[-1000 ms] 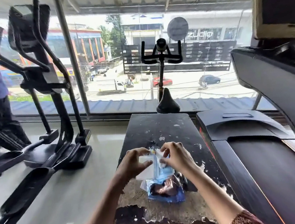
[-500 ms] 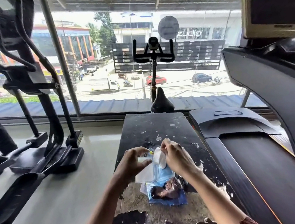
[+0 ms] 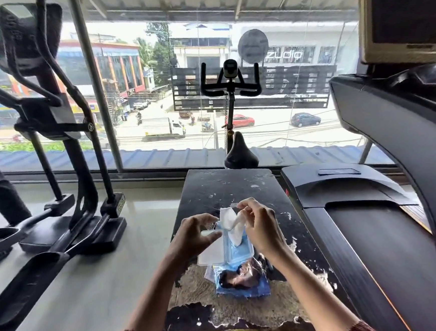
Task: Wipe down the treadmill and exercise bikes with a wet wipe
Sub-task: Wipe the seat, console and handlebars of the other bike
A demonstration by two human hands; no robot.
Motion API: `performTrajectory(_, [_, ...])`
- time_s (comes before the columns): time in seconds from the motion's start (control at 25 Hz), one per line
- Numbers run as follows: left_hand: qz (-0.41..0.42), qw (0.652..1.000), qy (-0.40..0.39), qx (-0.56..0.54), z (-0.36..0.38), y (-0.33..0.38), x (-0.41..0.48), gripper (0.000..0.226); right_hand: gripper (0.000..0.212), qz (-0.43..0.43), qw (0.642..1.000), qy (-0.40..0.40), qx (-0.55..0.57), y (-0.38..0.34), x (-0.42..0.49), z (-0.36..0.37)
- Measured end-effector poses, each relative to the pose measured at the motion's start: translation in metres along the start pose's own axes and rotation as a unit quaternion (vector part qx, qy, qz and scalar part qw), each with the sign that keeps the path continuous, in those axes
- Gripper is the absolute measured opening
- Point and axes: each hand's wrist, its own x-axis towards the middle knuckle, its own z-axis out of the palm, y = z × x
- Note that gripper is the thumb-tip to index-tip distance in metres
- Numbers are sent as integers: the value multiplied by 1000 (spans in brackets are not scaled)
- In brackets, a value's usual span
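Up comes the right hand (image 3: 262, 226), and the white wet wipe (image 3: 232, 223) now stands further out of the blue plastic wipes pack (image 3: 240, 278) than half a second ago, with the thumb and fingertips pinching its top. The left hand (image 3: 193, 236) curls over the clear flip-open lid (image 3: 212, 253), gripping it. One wipe is showing, its lower end inside the opening; how many sit beneath it, I cannot tell. One pack lies on the black bench with peeling paint (image 3: 229, 188). One black exercise bike (image 3: 232, 91) stands ahead by the window, one dark treadmill (image 3: 367, 221) just right of the bench, and one black elliptical trainer (image 3: 62, 156) to the left.
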Motion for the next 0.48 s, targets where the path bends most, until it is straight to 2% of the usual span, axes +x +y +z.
performTrajectory(0.24, [15, 1000, 18, 12, -5, 18, -8, 23, 18, -49, 990, 113, 70, -5, -2, -7])
performTrajectory(0.48, [-38, 998, 39, 28, -16, 27, -24, 31, 15, -58, 969, 169, 172, -19, -4, -20])
